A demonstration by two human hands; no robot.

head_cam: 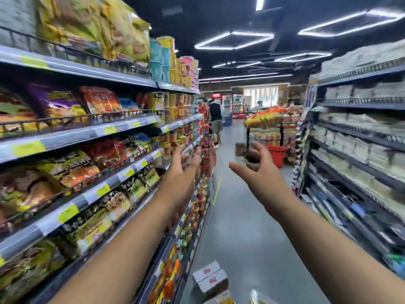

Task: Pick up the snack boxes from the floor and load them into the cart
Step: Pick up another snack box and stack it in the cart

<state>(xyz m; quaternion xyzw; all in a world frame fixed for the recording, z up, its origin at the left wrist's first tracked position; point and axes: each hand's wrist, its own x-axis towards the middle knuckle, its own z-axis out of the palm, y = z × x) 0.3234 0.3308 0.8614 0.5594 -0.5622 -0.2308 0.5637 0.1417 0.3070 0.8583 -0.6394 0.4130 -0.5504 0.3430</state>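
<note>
Indoors, a supermarket aisle is seen over a person's two bare, outstretched arms. The left hand (pixel 182 170) and right hand (pixel 259 170) are held up ahead and apart from each other. Each grip is wide open, fingers spread and loosely bent, with nothing in it. The snack boxes (pixel 209 279) lie low on the grey floor (pixel 241 216), just beside the foot of the left shelving (pixel 87 132) and far below both hands. I count two white box faces with red labels, one against the other; blur hides whether a third lies under them. No cart can be made out. One red basket (pixel 277 153) sits down the aisle, and one shopper (pixel 215 119) stands farther off. Two runs of shelves line the aisle, the left shelving and the right shelving (pixel 361 148). The risks, as I judge them: the view points up the aisle while the boxes are near the feet, so a step forward could kick or crush them. A hurried stoop could knock packets off the low shelves. Lifting both boxes in one grip could let the upper box slide away.
</note>
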